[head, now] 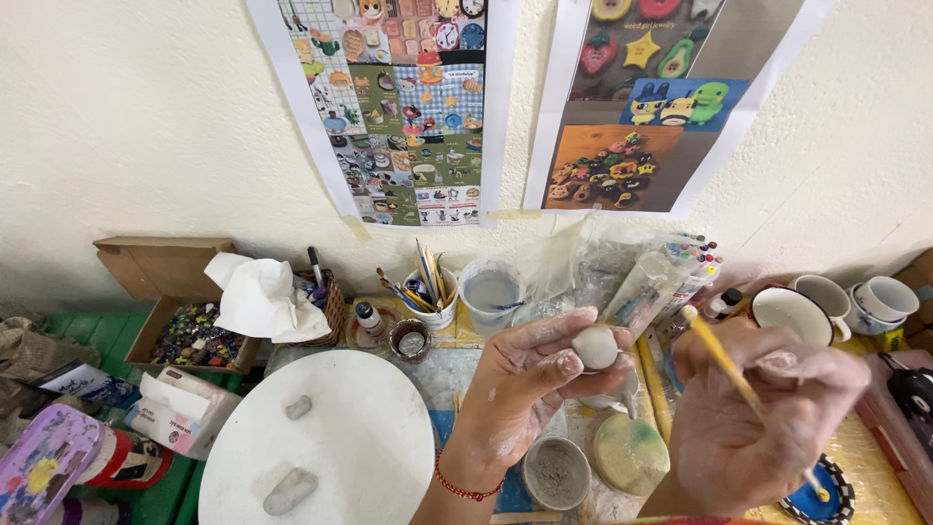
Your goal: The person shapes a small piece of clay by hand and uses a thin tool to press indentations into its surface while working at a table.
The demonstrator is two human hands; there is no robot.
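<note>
left hand (525, 384): fingers pinch small grey clay ball (595, 347), mid-scene, above the table
right hand (753, 418): fingers clenched round thin brush (724, 362), tip beside ball
risk: wet clay may slip into slip cup (557, 472) below; hard press could dent it

Bright, even daylight; soft shadows under the mugs (826, 297); wide-angle bending at the edges; the posters (408, 107) stay sharp.

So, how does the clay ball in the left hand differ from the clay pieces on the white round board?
The clay ball is round and held up by the left hand. The two clay pieces are longer, flatter, and lie untouched on the white round board. All are grey.
</note>
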